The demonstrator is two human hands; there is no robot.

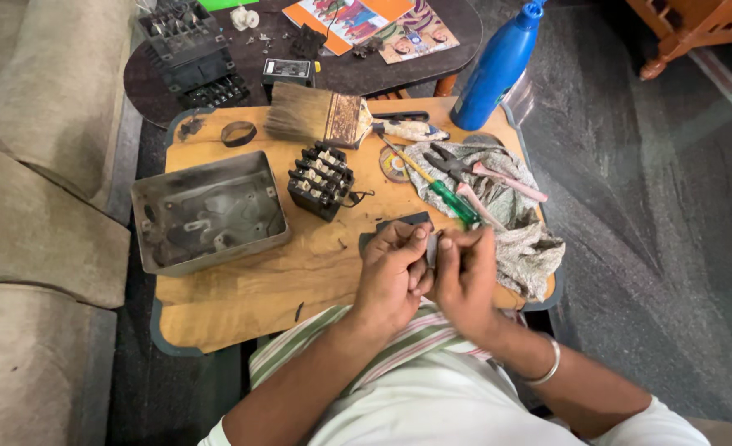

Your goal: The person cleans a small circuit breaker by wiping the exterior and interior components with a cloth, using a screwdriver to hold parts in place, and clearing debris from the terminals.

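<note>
My left hand (392, 274) and my right hand (465, 277) meet over the near edge of a small wooden table (242, 289). Together they pinch a small pale part (432, 248) between the fingertips; most of it is hidden. A dark flat piece (403, 220) lies on the table just beyond my fingers. A black block with rows of metal contacts (320, 182) stands ahead of my left hand. A green-handled screwdriver (447, 196) and pink-handled pliers (477, 172) rest on a crumpled cloth (523, 239) by my right hand.
A grey metal box (207, 212) sits open at the table's left. A wide paintbrush (320, 116) lies at the back, a blue bottle (496, 66) at the back right. Beyond is a dark round table (358, 74) with black electrical parts (186, 41). A sofa (27, 206) runs along the left.
</note>
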